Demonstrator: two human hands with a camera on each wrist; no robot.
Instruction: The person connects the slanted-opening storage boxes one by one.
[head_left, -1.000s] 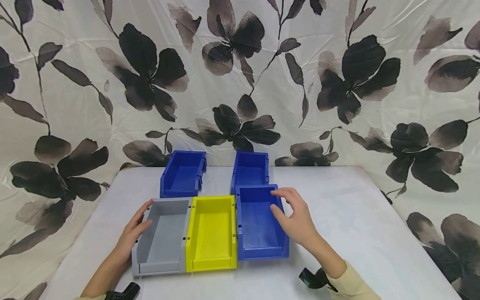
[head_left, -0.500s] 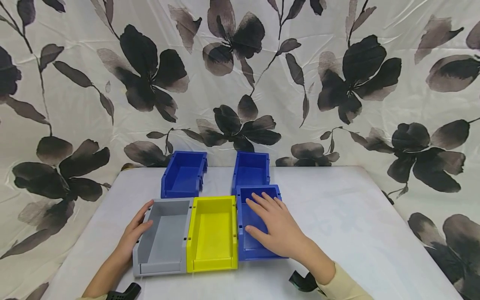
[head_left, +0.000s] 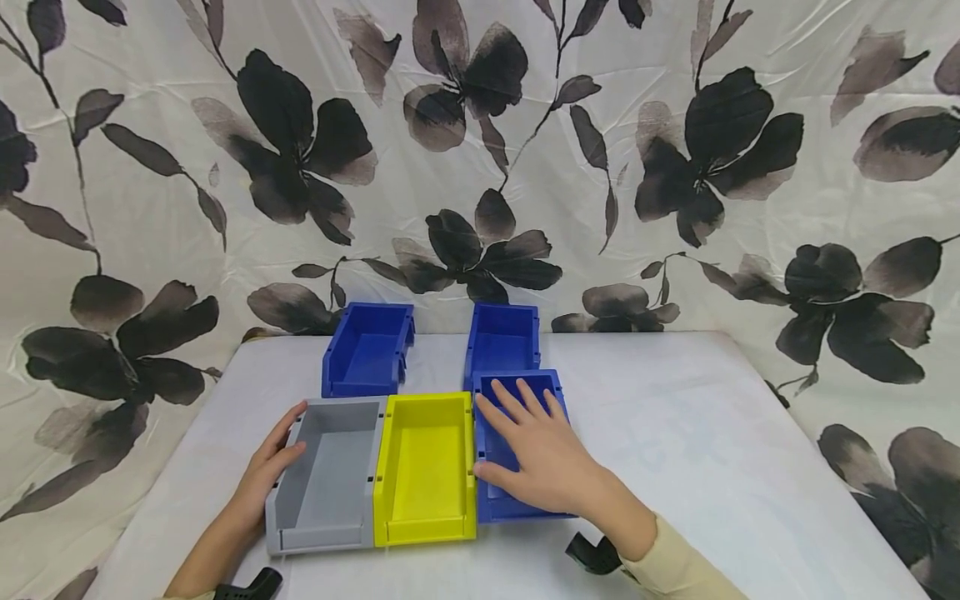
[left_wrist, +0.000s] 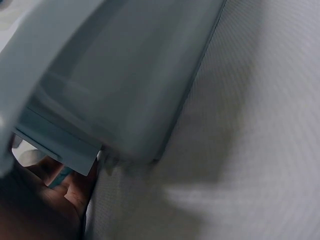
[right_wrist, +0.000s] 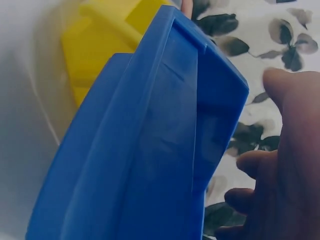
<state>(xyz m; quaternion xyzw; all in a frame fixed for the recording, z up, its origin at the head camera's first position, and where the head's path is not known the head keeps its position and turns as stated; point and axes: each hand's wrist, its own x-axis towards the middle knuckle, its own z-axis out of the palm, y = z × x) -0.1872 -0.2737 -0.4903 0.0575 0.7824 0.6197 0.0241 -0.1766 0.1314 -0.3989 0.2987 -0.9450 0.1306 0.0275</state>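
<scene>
A grey storage bin point(head_left: 330, 475), a yellow storage bin point(head_left: 426, 467) and a blue storage bin point(head_left: 493, 504) stand side by side in the head view. My left hand point(head_left: 258, 477) holds the grey bin's left wall, thumb over the rim. In the left wrist view part of that hand point(left_wrist: 65, 192) shows below the grey bin's edge point(left_wrist: 130, 90); the rest is hidden. My right hand point(head_left: 547, 462) is spread flat over the blue bin, covering much of its inside. In the right wrist view its fingers point(right_wrist: 260, 162) are straight, beside the blue bin's wall point(right_wrist: 130, 150).
Two more blue bins stand behind the row, one at the left point(head_left: 367, 350) and one directly behind the near blue bin point(head_left: 504, 337). They rest on a white-covered table point(head_left: 697, 450). A floral cloth point(head_left: 585, 208) hangs at the back and sides.
My right hand has moved left from the near blue bin's right rim to over the bin, its fingers now spread. My left hand and the bins stay in place.
</scene>
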